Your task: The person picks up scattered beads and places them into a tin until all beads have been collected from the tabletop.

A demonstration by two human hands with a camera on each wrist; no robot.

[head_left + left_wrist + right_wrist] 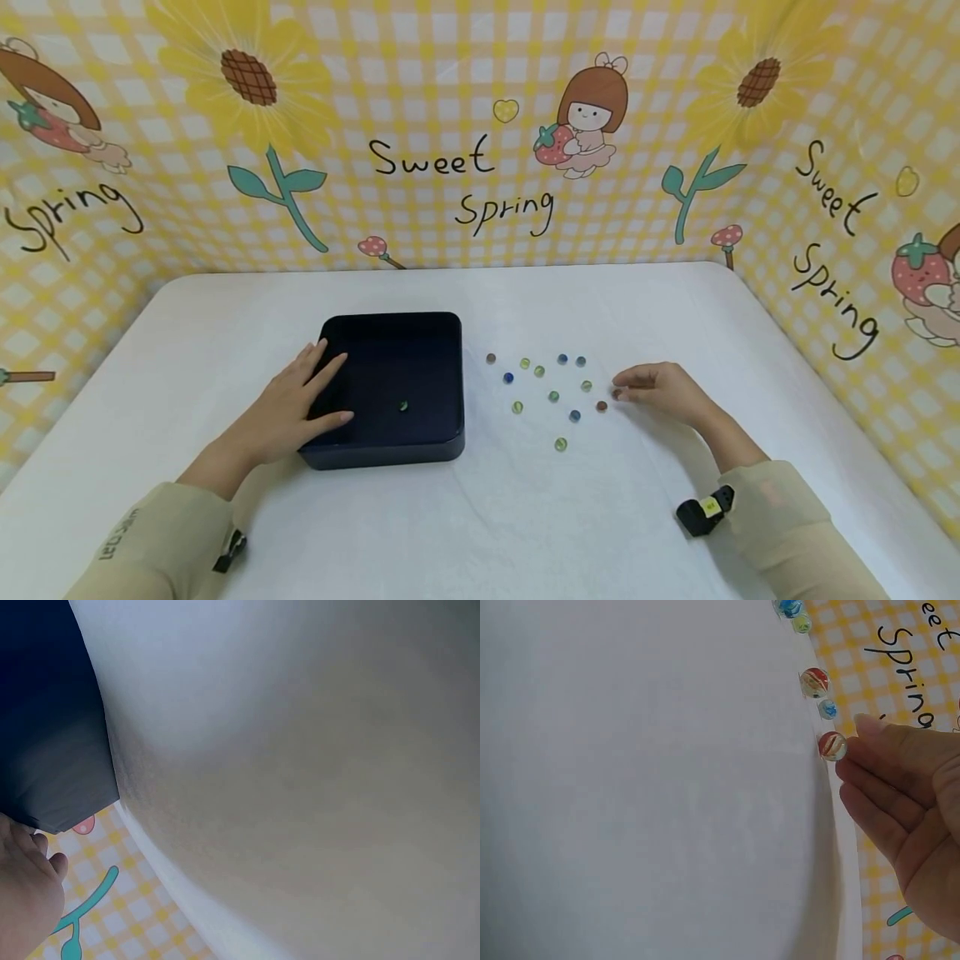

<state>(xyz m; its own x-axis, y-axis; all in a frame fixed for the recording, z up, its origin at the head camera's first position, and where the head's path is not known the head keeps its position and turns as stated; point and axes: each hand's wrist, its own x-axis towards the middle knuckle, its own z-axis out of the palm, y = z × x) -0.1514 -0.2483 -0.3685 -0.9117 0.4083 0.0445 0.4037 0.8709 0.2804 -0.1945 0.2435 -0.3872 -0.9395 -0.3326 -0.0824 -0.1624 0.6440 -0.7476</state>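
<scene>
My left hand (281, 417) rests with spread, straight fingers across the left rim of a dark square tray (390, 454). In the left wrist view the tray's side (60, 750) fills the upper left corner. Inside the tray lies one green marble (403, 407). On the right, my right hand (663, 393) reaches down to a red-and-clear marble (832, 746), its fingertips right at the marble's edge. The fingers are nearly straight, and the thumb stands a little apart from the marble in the right wrist view.
Several marbles lie scattered between tray and right hand, among them a blue one (508, 377), a green one (561, 444) and a reddish-brown one (602, 407). A white cloth (480, 533) covers the table. A yellow checked curtain (435, 75) stands around the back and sides.
</scene>
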